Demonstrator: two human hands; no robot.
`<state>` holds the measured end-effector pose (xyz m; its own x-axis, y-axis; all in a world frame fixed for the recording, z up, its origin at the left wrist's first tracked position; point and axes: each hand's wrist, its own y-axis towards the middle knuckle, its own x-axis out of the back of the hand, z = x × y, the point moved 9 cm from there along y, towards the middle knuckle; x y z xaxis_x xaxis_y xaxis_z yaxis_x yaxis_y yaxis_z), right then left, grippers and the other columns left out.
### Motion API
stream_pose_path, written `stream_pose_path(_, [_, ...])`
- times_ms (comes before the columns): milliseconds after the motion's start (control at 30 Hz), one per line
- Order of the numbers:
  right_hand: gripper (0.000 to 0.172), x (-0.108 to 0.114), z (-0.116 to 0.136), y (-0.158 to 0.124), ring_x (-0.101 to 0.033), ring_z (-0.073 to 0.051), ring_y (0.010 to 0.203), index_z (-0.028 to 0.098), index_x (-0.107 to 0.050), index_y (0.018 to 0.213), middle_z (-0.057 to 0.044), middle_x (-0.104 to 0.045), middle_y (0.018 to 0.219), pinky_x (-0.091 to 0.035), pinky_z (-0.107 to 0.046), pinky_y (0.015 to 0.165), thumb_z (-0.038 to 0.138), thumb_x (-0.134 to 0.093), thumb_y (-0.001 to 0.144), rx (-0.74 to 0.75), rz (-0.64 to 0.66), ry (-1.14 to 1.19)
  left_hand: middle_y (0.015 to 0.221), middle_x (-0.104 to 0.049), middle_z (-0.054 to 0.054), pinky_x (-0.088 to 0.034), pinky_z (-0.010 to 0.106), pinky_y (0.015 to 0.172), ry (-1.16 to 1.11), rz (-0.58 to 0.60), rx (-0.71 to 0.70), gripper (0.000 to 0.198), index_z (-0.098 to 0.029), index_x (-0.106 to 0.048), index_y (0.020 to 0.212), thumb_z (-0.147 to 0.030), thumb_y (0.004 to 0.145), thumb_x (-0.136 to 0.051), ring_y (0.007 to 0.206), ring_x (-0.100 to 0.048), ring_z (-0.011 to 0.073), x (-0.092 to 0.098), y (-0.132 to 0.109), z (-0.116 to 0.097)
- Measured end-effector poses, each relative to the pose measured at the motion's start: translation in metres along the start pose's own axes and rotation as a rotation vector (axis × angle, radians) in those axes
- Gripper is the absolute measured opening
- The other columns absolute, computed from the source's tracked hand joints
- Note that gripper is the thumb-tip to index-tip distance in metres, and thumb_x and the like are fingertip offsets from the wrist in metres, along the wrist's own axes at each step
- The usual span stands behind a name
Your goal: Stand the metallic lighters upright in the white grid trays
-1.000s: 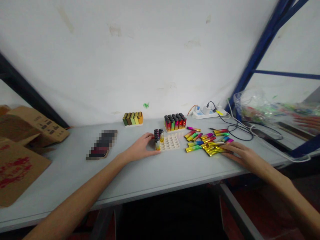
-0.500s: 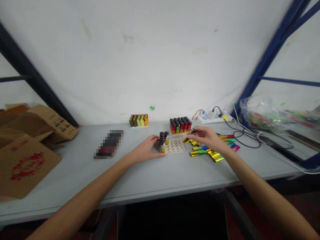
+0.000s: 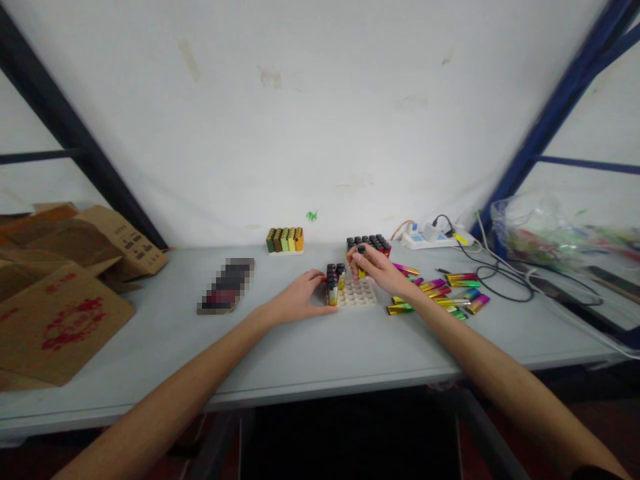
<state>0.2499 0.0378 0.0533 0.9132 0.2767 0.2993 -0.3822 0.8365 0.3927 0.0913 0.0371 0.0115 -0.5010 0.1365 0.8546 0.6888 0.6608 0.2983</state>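
A white tray (image 3: 363, 298) with round holes lies mid-table, with a few upright lighters (image 3: 334, 280) standing at its left end. My left hand (image 3: 299, 300) rests against the tray's left side, fingers curled round it. My right hand (image 3: 376, 269) is over the tray's far edge, fingers closed on a lighter (image 3: 361, 261) held upright with its black top up. A second tray full of lighters (image 3: 373, 243) stands just behind my right hand. Loose shiny multicoloured lighters (image 3: 440, 293) lie scattered to the right of the tray.
A small rack of green and yellow lighters (image 3: 285, 239) stands near the wall. A dark blurred object (image 3: 227, 285) lies left of the tray. Cardboard boxes (image 3: 60, 280) fill the left end. A power strip (image 3: 430, 235), black cables (image 3: 495, 277) and a plastic bag (image 3: 540, 230) sit right.
My right hand left the loose pile, lifted one lighter and carried it left to the holed tray. My left hand stayed on the tray. The view shifted slightly left.
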Motion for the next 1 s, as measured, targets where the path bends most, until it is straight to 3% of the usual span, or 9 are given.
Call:
stream_pose_path(133, [0.050,-0.005,-0.023,-0.003,-0.034,-0.011,0.052,0.024,-0.048,0.083,0.004,-0.040,0.068,-0.030,-0.026,0.048,0.074,-0.046,0.094,-0.176,-0.080,0.295,0.126,-0.061,0.014,-0.050,0.046,0.109,0.013,0.004,0.002,0.072,-0.016,-0.065,0.123,-0.069,0.077,-0.074,0.116,-0.062,0.0324,0.000,0.000,0.000])
stream_pose_path(233, [0.056,-0.017,-0.037,-0.007,-0.019,-0.010,0.049,0.024,-0.043,0.071,0.005,-0.030,0.061,-0.015,-0.027,0.044,0.075,-0.040,0.094,-0.314,-0.096,0.410,0.127,-0.061,0.014,-0.049,0.046,0.110,0.012,0.011,-0.003,0.071,-0.016,-0.064,0.124,-0.069,0.077,-0.073,0.118,-0.062,0.0321,0.001,0.000,-0.001])
stream_pose_path(333, [0.052,-0.023,-0.046,-0.014,-0.013,-0.009,0.045,0.024,-0.035,0.062,0.007,-0.022,0.054,-0.010,-0.027,0.042,0.063,-0.039,0.096,-0.423,-0.143,0.388,0.126,-0.061,0.014,-0.049,0.047,0.110,0.002,0.008,-0.011,0.069,-0.017,-0.064,0.123,-0.068,0.078,-0.074,0.118,-0.062,0.0321,0.002,0.000,-0.002])
stream_pose_path(567, [0.040,-0.026,-0.047,-0.021,-0.018,-0.010,0.041,0.024,-0.031,0.062,0.007,-0.024,0.051,-0.014,-0.025,0.038,0.046,-0.036,0.095,-0.463,-0.161,0.266,0.128,-0.060,0.014,-0.049,0.047,0.111,0.007,0.019,0.006,0.070,-0.017,-0.064,0.123,-0.070,0.077,-0.073,0.120,-0.061,0.0329,0.001,0.000,0.000])
stream_pose_path(667, [0.041,-0.024,-0.048,-0.021,-0.016,-0.010,0.042,0.025,-0.032,0.063,0.007,-0.023,0.052,-0.012,-0.026,0.039,0.050,-0.036,0.096,-0.474,-0.160,0.268,0.129,-0.060,0.014,-0.049,0.048,0.110,0.000,0.023,0.004,0.071,-0.017,-0.064,0.124,-0.070,0.077,-0.072,0.120,-0.060,0.0330,0.001,0.000,0.000])
stream_pose_path(800, [0.051,-0.023,-0.045,-0.016,-0.017,-0.011,0.046,0.024,-0.042,0.070,0.007,-0.023,0.057,-0.015,-0.026,0.041,0.068,-0.036,0.095,-0.417,-0.139,0.291,0.127,-0.062,0.013,-0.049,0.048,0.109,-0.014,0.013,0.001,0.068,-0.018,-0.065,0.122,-0.069,0.077,-0.073,0.118,-0.061,0.0327,0.003,-0.001,-0.003])
stream_pose_path(900, [0.056,-0.015,-0.035,-0.012,-0.028,-0.012,0.050,0.023,-0.056,0.088,0.005,-0.032,0.064,-0.027,-0.026,0.044,0.074,-0.035,0.095,-0.303,-0.174,0.256,0.127,-0.061,0.013,-0.049,0.047,0.110,-0.008,0.020,0.008,0.068,-0.018,-0.065,0.122,-0.068,0.077,-0.074,0.119,-0.061,0.0326,0.003,0.000,-0.003])
stream_pose_path(1000, [0.051,-0.004,-0.022,-0.010,-0.047,-0.015,0.066,0.022,-0.059,0.101,0.001,-0.047,0.076,-0.043,-0.026,0.056,0.069,-0.042,0.096,-0.186,-0.219,0.142,0.129,-0.061,0.014,-0.048,0.046,0.111,0.010,0.027,0.009,0.070,-0.017,-0.064,0.123,-0.070,0.078,-0.073,0.120,-0.061,0.0328,0.001,0.000,-0.001])
